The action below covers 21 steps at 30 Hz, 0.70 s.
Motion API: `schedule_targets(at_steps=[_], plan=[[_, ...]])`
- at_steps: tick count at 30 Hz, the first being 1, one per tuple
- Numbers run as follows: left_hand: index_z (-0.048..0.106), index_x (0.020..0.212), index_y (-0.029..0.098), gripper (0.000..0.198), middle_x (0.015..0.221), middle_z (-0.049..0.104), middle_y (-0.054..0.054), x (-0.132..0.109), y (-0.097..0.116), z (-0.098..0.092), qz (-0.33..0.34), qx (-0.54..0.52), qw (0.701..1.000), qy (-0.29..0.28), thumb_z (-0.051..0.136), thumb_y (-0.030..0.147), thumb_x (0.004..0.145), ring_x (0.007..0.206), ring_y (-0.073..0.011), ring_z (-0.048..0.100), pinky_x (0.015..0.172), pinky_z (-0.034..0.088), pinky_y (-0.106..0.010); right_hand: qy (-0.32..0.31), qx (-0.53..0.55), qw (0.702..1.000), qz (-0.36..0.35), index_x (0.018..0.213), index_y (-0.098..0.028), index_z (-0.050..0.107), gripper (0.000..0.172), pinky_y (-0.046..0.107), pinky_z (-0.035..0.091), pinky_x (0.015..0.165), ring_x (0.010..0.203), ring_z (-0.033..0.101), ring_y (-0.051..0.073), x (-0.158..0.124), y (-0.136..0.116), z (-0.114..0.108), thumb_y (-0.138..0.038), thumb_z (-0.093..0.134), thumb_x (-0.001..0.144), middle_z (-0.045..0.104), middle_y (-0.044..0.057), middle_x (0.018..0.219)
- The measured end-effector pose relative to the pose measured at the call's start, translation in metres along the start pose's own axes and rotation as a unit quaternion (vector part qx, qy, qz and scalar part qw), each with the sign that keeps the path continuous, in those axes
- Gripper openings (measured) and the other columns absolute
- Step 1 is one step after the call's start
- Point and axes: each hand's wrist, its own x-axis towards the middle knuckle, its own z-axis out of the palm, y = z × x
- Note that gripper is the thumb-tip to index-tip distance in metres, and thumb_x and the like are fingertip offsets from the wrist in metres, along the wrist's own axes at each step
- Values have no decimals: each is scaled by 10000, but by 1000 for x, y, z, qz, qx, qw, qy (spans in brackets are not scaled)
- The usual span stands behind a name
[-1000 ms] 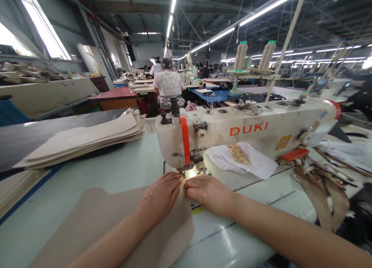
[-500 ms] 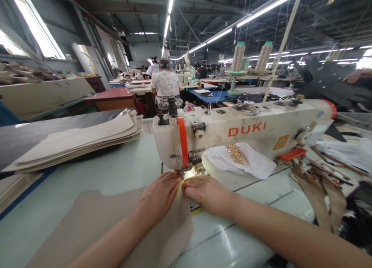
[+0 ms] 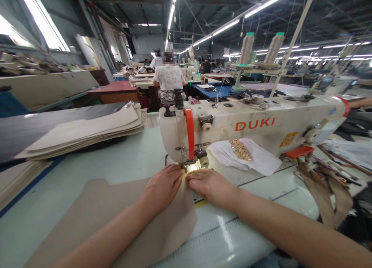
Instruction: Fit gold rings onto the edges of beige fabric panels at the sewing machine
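Note:
A beige fabric panel (image 3: 174, 225) lies flat on the pale green sewing table, its upper corner under the needle area of a white sewing machine (image 3: 223, 122) marked DUKI. My left hand (image 3: 164, 184) rests on the panel just left of the needle, its fingers pressed together on the material. From the right, my right hand (image 3: 213, 186) pinches the panel's edge close to the presser foot (image 3: 186, 168). A small lamp lights this spot. Both sets of fingertips nearly meet there and partly hide the foot and the stitching line.
Stacked beige panels (image 3: 87, 132) lie at the left. Gold-coloured chain or hardware (image 3: 240, 150) sits on a white cloth (image 3: 261, 161) behind the needle. Brown straps (image 3: 316, 194) hang at the right. Thread cones (image 3: 247, 49) stand behind the machine. A person (image 3: 169, 76) sits further back.
My view has shifted a little, so the machine appears further right and higher. Both hands stay by the needle on the panel. Dark material held up at the far right is gone from there.

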Motion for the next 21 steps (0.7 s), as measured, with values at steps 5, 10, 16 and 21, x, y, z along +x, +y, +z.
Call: schedule_targets(at_steps=[5,10,16,21], plan=[[651,969,177,271,1012,688,-64,-22,11,-10,-23,-8,1000,14,389,188,901,971,-185,617,892,519,-324,12,-7,999,-44,836,-154,600,189,267,469,829,881,582,158,0,-11,-2,-176,441,935,657,57,886],[646,990,190,265,1043,677,-60,-60,33,-26,-52,-18,998,6,405,152,888,1002,-173,607,921,509,-312,96,15,993,-70,842,-171,623,177,275,472,810,866,593,157,-3,-25,-1,-200,469,925,674,52,868],[416,1341,252,511,1373,489,-57,-89,56,-57,-156,-32,986,-38,507,202,840,1222,-208,490,1027,431,-377,121,22,992,-17,838,-173,625,201,279,464,703,746,590,164,-11,-23,-1,-243,460,927,657,50,762],[45,1469,287,967,1518,228,-60,-166,69,-78,-144,52,985,-79,657,383,726,1333,-284,339,1063,373,-425,123,22,992,0,826,-171,623,214,277,441,701,725,580,160,-15,-23,-2,-238,449,930,653,51,753]])
